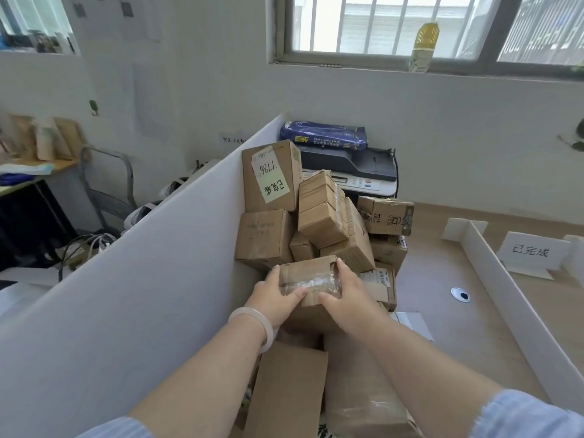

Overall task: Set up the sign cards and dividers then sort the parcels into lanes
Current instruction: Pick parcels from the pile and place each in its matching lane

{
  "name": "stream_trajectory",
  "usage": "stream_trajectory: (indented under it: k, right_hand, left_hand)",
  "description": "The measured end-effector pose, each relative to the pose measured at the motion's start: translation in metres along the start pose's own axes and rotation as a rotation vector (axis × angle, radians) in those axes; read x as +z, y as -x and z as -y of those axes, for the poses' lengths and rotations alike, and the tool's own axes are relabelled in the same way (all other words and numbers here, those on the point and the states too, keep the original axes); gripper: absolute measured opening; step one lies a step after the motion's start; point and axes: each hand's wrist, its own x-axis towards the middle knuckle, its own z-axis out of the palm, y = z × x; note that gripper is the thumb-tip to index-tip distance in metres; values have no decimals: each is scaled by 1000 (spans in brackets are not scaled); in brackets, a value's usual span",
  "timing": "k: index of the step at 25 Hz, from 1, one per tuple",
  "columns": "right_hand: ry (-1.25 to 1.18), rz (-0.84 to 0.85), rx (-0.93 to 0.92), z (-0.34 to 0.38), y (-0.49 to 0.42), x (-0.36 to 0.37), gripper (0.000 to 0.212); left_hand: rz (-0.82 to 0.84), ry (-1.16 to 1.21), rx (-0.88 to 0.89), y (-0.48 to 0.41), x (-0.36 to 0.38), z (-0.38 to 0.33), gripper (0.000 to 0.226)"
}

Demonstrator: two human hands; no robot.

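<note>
We grip a small tape-wrapped brown cardboard parcel (311, 279) with left hand (275, 295) and right hand (346, 295) curled round its ends, atop the pile of brown boxes (265, 238) against a tall white board (151, 279) (open wooden tabletop (436, 270) to our right).

office | printer (357, 167) with copy-paper ream (325, 135) | desk (458, 295) | barred window (410, 23)

Parcels (322, 213) pile on the desk (436, 270) against a tall divider (142, 295) at left; a printer (354, 165) stands behind them, while a low divider (512, 305) and a sign card (532, 252) sit at right.
</note>
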Motion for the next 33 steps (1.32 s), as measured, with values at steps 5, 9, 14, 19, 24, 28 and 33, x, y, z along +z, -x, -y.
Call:
stream_trajectory:
  k: [5,9,14,19,24,28,33]
  right_hand:
    - [-141,-61,-107,1,30,-38,97]
    - [-132,-125,-158,-8,51,-59,83]
    - [-173,-241,-114,-18,67,-76,35]
    - [-217,-301,-109,-26,76,-95,18]
    - [-299,-267,-41,-37,82,-109,35]
    - [-311,-239,-24,-43,83,-119,67]
    - [-333,-211,-72,-49,80,-132,70]
  left_hand:
    - [-94,80,37,42,-10,-38,116]
    - [-140,95,69,72,3,-59,105]
    - [-194,155,77,94,28,-74,69]
    - [-294,288,32,111,45,-101,29]
    - [-331,371,89,117,61,-108,33]
    - [-276,407,106,116,67,-114,63]
    - [-147,384,111,108,74,-115,94]
